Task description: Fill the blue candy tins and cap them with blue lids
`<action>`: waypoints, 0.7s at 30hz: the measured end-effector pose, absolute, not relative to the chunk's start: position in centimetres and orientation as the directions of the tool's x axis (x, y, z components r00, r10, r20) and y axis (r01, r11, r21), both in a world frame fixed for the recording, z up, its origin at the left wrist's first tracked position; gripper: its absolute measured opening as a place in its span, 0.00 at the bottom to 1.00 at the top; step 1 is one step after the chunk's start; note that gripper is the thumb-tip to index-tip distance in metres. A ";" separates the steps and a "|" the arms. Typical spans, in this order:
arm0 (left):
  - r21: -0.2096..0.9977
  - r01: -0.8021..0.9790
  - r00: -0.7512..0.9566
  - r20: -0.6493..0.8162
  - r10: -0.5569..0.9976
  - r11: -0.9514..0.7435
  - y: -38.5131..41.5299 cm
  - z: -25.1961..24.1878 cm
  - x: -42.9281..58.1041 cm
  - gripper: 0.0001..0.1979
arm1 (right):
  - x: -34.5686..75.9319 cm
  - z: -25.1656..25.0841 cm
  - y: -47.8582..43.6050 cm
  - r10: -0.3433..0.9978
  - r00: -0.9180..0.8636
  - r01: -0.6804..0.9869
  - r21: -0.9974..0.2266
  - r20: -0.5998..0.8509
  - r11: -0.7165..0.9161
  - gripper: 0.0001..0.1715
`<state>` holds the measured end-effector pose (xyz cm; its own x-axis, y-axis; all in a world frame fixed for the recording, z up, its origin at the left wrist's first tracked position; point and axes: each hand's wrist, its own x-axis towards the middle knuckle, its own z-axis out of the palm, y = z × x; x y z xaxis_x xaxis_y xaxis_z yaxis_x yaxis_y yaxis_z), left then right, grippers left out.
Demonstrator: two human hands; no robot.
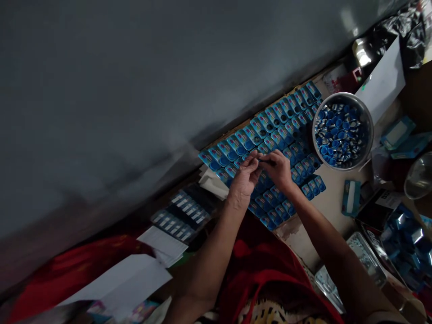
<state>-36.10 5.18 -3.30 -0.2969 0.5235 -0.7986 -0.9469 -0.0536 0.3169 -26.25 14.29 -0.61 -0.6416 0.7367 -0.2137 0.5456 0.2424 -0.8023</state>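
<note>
Both hands point(261, 173) pinch one blue packet point(263, 158).

Hands over blue packets

Left hand point(243, 180) and right hand point(278, 168) meeting fingertip to fingertip, pinching something small and dark above rows of blue packets point(270, 135). Just beside, metal bowl point(342, 130) heaped with blue caps point(337, 135).

**Blue packets in rows, one small piece pinched above them**

The blue packets point(266, 153) lie flat in tight slanted rows on the work surface, each a small rectangle with a pale label and a dark round spot. The rows run diagonally along the grey wall's foot. Above their middle, fingertips pinch a small dark piece point(262, 158); its shape is too small to tell.
</note>
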 end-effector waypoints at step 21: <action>0.289 -0.940 -0.340 -0.776 0.532 -0.180 9.3 -3.5 -41.1 0.10 | -36.6 -1.5 32.7 0.773 -0.460 0.865 -0.024 -0.437 0.501 0.22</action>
<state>-41.10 9.27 -3.52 -0.3401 0.5316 -0.7758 -0.9403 -0.1797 0.2891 -36.57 32.66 -1.52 -0.4598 0.7729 -0.4372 0.8650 0.5012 -0.0238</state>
